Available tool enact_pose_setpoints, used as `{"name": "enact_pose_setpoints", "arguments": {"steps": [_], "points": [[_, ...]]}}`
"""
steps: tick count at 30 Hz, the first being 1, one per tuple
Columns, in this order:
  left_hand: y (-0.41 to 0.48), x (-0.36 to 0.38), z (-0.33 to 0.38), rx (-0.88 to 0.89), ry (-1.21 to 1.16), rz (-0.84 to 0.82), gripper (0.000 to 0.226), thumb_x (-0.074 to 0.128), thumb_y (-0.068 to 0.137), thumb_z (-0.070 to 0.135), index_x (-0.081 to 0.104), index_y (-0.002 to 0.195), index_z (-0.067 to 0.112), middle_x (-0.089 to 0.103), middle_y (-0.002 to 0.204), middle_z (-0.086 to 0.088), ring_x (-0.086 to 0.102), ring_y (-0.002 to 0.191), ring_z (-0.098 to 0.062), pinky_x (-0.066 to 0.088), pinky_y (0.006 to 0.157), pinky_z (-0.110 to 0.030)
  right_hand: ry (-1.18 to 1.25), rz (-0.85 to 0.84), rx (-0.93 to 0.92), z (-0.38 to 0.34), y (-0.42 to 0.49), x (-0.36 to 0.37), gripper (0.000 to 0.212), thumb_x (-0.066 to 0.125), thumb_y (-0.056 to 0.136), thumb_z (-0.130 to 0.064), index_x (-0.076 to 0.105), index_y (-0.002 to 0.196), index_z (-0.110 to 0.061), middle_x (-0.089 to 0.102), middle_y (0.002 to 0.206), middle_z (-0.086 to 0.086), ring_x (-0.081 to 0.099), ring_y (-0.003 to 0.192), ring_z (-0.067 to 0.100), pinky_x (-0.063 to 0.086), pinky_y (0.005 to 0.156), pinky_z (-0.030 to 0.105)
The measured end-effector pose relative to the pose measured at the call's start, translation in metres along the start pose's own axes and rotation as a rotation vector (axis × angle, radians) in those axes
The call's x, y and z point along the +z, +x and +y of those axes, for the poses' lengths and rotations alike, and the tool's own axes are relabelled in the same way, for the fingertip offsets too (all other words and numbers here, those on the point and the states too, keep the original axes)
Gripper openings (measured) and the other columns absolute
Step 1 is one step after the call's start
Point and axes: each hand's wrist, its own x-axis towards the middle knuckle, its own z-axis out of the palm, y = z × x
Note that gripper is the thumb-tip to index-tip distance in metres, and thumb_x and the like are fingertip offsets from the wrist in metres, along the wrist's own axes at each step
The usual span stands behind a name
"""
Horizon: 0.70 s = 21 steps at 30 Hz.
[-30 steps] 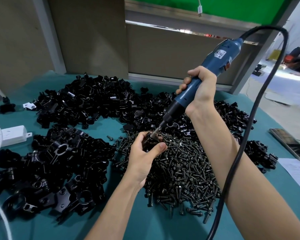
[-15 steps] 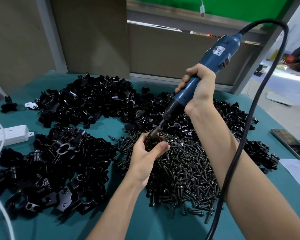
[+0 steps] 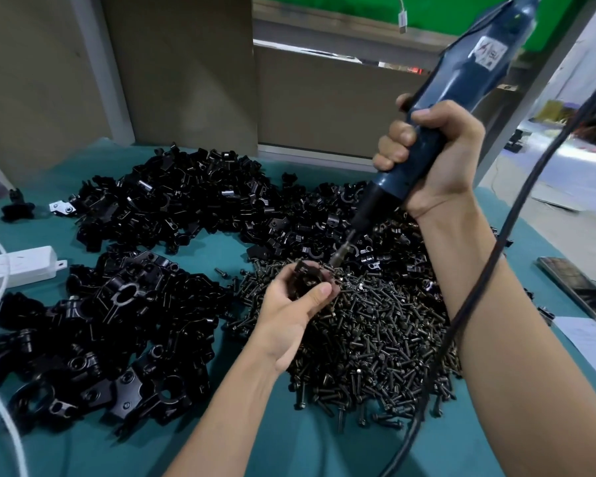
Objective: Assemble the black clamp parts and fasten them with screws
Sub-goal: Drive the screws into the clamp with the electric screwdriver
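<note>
Left hand (image 3: 298, 306) first: its fingers (image 3: 319, 291) are curled tight around a small black clamp piece (image 3: 305, 275), thumb across the front, holding it just over the near edge of the big heap of dark metal screws (image 3: 375, 333). The thing that matters is the line-up. The silver bit (image 3: 338, 258) of the blue electric screwdriver (image 3: 461, 98) sits just up and right of the clamp piece. The tool's long axis slants from upper right down to lower left, aimed straight at it. Can't tell if the tip is actually seated in a screw head, too small and blurry.

Right hand (image 3: 437, 156) is wrapped all the way around the driver's barrel in a full fist, well above the pile, with the wrist cocked and the forearm coming up from the lower right. The left forearm reaches in from the bottom centre. My guess is the next bit is just pushing down along that slant. Piles of loose black clamp parts (image 3: 172, 201) sit on the teal table cover (image 3: 289, 449) to the left.
</note>
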Motion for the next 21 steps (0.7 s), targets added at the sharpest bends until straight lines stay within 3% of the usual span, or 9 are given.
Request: {"name": "enact_pose_setpoints", "arguments": {"steps": [6,14,21], "points": [[0.001,-0.002,0.001,-0.012,-0.153,-0.026,0.050,0.071,0.068,-0.004,0.057,0.115,0.006,0.076,0.096,-0.008,0.073,0.096,-0.024,0.057,0.082,-0.022,-0.038,0.120,-0.027,0.006,-0.004,-0.005,0.013,0.050,0.066,-0.012,0.052,0.078,-0.011,0.041,0.049,-0.003,0.036,0.041,0.013,0.033,0.046,0.021],[0.003,-0.004,-0.003,0.018,-0.135,-0.057,0.044,0.070,0.073,-0.005,0.056,0.113,0.005,0.075,0.094,-0.008,0.074,0.089,-0.023,0.059,0.092,-0.038,-0.026,0.155,-0.016,0.011,-0.003,-0.010,0.012,0.051,0.066,-0.013,0.053,0.078,-0.012,0.042,0.050,-0.003,0.037,0.041,0.013,0.036,0.046,0.021],[-0.001,-0.002,0.000,0.013,-0.084,-0.036,0.045,0.071,0.069,-0.004,0.058,0.111,0.007,0.076,0.099,-0.009,0.074,0.094,-0.027,0.058,0.083,-0.025,-0.068,0.186,-0.016,0.013,-0.002,-0.007,0.010,0.054,0.065,-0.012,0.050,0.074,-0.013,0.043,0.052,-0.002,0.038,0.042,0.013,0.036,0.046,0.021]]}}
